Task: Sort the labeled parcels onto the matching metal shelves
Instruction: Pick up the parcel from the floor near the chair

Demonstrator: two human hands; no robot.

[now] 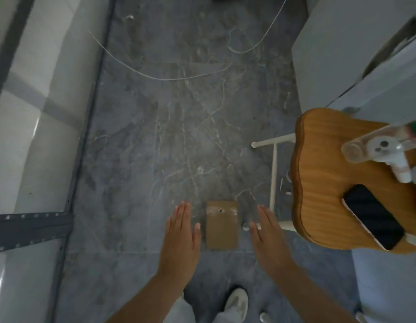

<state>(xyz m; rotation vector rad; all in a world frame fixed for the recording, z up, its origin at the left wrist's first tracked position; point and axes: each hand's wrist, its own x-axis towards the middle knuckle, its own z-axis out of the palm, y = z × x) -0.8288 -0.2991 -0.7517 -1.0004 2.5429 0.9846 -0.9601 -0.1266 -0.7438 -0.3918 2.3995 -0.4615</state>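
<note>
Two flat, open hands, left hand (179, 238) and right hand (268, 238), flank the brown parcel (222, 226) lying on the floor (179, 136), not touching it. Pickup seems in hand; next, I judge, they must close on its sides.

the metal shelf (32, 227) is cut off by the left edge; only a grey perforated rail and post show, w/ no label visible. the parcel (222, 226) is too blurred to read any label, just a dark speck near its top. the chair (330, 178) runs off the right edge, as does the tape dispenser (384, 148) on it, smeared by blur. the phone (374, 215) screen is dark. both forearms leave the bottom edge. the shoe (236, 304) is partly hidden by a trouser leg.
</note>
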